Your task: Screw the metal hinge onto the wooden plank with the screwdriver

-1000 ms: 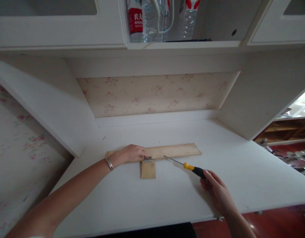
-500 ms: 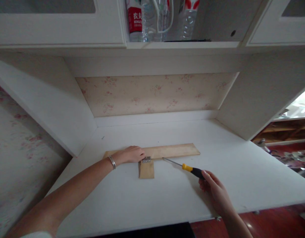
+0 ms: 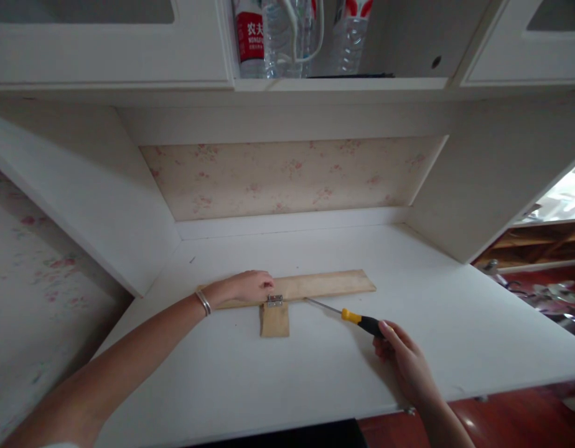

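A long wooden strip (image 3: pixel 325 284) lies across the white desk (image 3: pixel 315 367). A small wooden block (image 3: pixel 274 320) sits against its near edge, joined by a small metal hinge (image 3: pixel 274 301). My left hand (image 3: pixel 248 287) rests flat on the strip, fingertips just left of the hinge, with a silver bracelet on the wrist. My right hand (image 3: pixel 404 361) grips the black and yellow handle of a screwdriver (image 3: pixel 350 316). Its metal tip lies low at the strip's near edge, a little right of the hinge.
White cabinet walls close in the desk at left (image 3: pixel 82 193) and right (image 3: pixel 493 180), with a floral back panel (image 3: pixel 292 177). Water bottles (image 3: pixel 287 37) stand on the shelf overhead. A red floor with clutter (image 3: pixel 549 298) shows at the right.
The screwdriver and my right hand have shifted slightly left, bringing the tip nearer the hinge. My left hand stays on the strip. The view has drifted a little.
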{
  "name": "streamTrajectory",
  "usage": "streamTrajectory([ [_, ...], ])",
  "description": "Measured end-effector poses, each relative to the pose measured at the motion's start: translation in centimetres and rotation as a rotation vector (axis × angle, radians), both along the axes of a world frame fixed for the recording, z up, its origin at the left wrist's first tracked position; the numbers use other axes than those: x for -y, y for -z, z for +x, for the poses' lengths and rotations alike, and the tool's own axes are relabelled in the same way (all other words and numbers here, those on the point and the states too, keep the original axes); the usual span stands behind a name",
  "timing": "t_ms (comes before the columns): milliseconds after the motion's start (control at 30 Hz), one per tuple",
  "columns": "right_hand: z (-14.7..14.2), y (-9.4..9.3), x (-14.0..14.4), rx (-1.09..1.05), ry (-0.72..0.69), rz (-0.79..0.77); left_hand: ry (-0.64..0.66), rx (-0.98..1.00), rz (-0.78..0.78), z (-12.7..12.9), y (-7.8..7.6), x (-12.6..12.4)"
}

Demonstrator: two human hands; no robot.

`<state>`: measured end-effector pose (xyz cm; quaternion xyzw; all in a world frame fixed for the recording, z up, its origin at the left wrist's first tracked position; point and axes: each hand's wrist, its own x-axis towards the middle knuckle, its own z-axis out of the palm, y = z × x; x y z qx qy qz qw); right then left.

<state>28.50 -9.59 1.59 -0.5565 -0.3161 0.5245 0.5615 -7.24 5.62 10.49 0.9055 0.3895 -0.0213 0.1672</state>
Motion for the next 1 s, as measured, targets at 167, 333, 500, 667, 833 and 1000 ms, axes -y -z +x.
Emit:
streamTrajectory([
  [167, -0.1, -0.1, 0.0, -0.034, 0.013, 0.009, 0.207, 0.076, 0.061, -0.9, 0.1, 0.6],
  [333, -0.1, -0.2, 0.1, -0.03, 0.011, 0.008, 0.228, 0.044, 0.199, -0.9, 1.2, 0.4],
  [500, -0.1, 0.0, 0.1, -0.017, 0.02, 0.006, 0.121, -0.026, 0.3, -0.5, 1.6, 0.7],
  [667, 0.0, 0.1, 0.1, -0.008, 0.0, 0.005, -0.053, -0.01, 0.283, -0.4, 1.5, 0.1],
  [833, 0.0, 0.0, 0.1, -0.008, -0.005, 0.004, -0.182, 0.146, 0.176, -2.7, 1.7, -1.3],
  [1000, -0.2, -0.1, -0.1, -0.031, 0.031, -0.045, -0.458, 0.228, 0.239, -8.8, 2.9, -3.0],
])
